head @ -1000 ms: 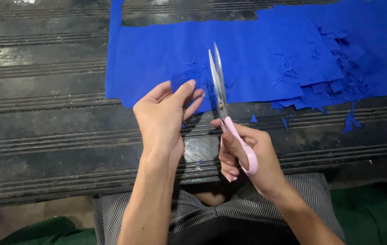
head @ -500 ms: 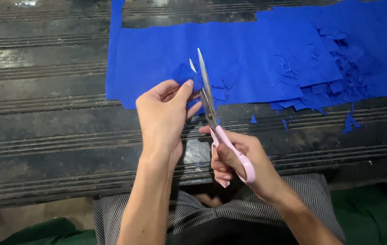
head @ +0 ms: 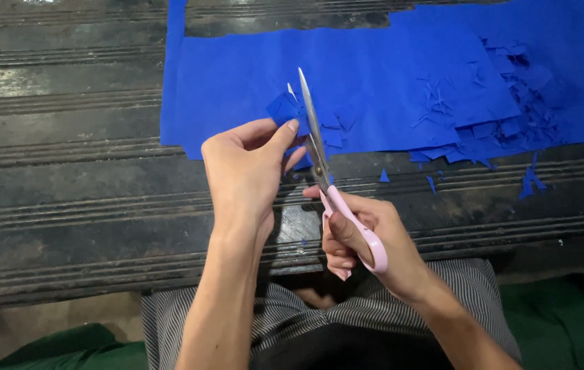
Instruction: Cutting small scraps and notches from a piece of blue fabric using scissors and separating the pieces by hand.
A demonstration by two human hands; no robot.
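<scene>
Scissors with pink plastic handles (head: 326, 185), gripped in the right hand (head: 367, 240), bite into a small blue fabric scrap (head: 284, 108) pinched at eleven o'clock by the left hand (head: 247, 171) above the dark ridged counter (head: 66, 199); closing the blades cleanly looks to be the next demand.

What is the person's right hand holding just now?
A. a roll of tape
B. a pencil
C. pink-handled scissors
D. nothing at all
C: the right hand grips the pink-handled scissors, whose blades point up at the small blue fabric piece pinched in the left hand.
</scene>
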